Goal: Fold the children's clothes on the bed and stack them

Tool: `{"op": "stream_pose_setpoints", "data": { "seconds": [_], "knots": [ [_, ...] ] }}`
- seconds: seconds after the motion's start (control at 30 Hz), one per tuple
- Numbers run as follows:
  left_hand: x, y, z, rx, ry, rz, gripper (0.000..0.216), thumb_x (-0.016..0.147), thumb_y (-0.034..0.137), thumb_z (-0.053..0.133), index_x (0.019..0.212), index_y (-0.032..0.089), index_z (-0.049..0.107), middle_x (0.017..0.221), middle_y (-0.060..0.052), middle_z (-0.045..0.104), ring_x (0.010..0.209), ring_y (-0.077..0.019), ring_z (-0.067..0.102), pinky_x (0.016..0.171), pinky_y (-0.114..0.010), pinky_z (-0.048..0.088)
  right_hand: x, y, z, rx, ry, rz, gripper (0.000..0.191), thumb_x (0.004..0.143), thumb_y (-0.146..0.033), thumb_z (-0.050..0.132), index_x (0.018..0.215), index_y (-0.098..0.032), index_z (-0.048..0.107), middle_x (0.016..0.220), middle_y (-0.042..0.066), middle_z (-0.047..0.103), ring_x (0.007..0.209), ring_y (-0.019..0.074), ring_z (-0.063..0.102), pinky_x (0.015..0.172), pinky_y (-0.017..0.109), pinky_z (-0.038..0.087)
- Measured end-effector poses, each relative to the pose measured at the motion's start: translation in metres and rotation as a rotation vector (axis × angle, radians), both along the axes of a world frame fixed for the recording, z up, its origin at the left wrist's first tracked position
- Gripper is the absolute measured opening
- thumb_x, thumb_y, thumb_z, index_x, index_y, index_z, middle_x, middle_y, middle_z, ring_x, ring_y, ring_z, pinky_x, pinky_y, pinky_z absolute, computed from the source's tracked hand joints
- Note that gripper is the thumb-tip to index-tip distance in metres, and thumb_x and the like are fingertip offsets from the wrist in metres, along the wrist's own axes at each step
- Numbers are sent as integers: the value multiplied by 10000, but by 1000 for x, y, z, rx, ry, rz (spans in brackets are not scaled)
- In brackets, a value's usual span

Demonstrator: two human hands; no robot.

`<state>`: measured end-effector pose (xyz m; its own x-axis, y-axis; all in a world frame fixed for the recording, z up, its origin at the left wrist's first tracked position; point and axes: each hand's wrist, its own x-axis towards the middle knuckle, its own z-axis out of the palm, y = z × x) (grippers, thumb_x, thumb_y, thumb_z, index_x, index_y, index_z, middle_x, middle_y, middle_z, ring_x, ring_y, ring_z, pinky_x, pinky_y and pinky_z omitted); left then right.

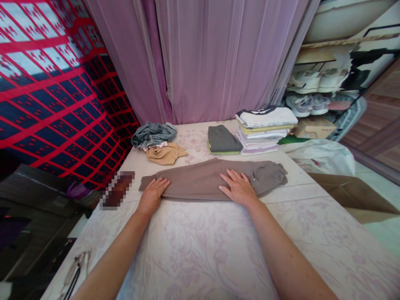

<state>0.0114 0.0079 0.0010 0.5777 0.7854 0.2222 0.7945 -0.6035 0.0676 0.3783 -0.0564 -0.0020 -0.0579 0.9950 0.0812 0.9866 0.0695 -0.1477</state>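
Observation:
A pair of grey-brown trousers [200, 179] lies lengthwise across the table, folded into a long strip. Its gathered end, bunched and wrinkled, points right; the narrow end points left. My left hand [153, 193] rests flat on the cloth near the narrow end, fingers stretched out. Toward the gathered end, my right hand [239, 186] presses flat on top with its fingers spread. Neither hand grips the fabric. Behind the trousers sit a folded dark grey garment [223, 138] on a green one, and a tall stack of folded clothes [265, 129].
Crumpled grey-blue clothes [154, 134] and a tan garment [165, 154] lie at the back left of the patterned tablecloth [193, 250]. Eyeglasses [75, 266] rest near the left edge. At right are a cardboard box [353, 193] and a shoe rack with shoes [308, 104].

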Motion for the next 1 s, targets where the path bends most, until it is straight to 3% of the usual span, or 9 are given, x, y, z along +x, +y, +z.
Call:
{"op": "stream_pose_setpoints", "data": {
  "seconds": [0.17,0.37,0.53,0.7,0.83,1.0],
  "knots": [
    [-5,1,2,-66,44,-16,760,671,-56,327,1339,254,515,1359,-40,547,1334,-212,405,1114,-506,274,0,0,1,-18,-16,-3,544,917,-516,352,1378,-245,456,1504,106,341,1381,260,289,1105,502,185],
    [-13,13,21,-348,128,-57,774,649,49,440,1383,295,443,1460,-50,415,1384,-258,308,1086,-568,258,0,0,0,9,-12,3,537,913,-512,357,1368,-250,466,1491,112,363,1374,264,302,1101,509,189],
    [17,-1,41,-344,55,-70,555,804,251,524,1356,288,483,1463,-64,417,1381,-286,312,1112,-581,177,-1,0,-1,19,-30,6,538,911,-514,355,1370,-256,462,1491,112,364,1371,265,307,1094,512,204],
    [62,-30,26,-316,-30,-234,501,940,441,387,1417,287,394,1488,-57,379,1400,-251,278,1130,-529,195,-1,-1,-1,20,-40,2,527,910,-503,375,1364,-253,470,1486,113,372,1368,264,312,1091,508,212],
    [66,-38,8,-302,33,-229,528,936,491,375,1434,317,354,1518,-53,327,1412,-283,237,1120,-569,169,2,-2,1,82,24,22,482,900,-436,425,1337,-244,498,1462,108,411,1344,260,351,1090,503,216],
    [62,-37,1,-235,31,-202,455,944,473,376,1386,379,422,1527,-58,311,1415,-305,220,1104,-592,165,-15,-9,13,198,219,203,219,853,-334,531,985,-271,694,1253,43,611,1174,219,506,1032,427,309]
  ]
}}
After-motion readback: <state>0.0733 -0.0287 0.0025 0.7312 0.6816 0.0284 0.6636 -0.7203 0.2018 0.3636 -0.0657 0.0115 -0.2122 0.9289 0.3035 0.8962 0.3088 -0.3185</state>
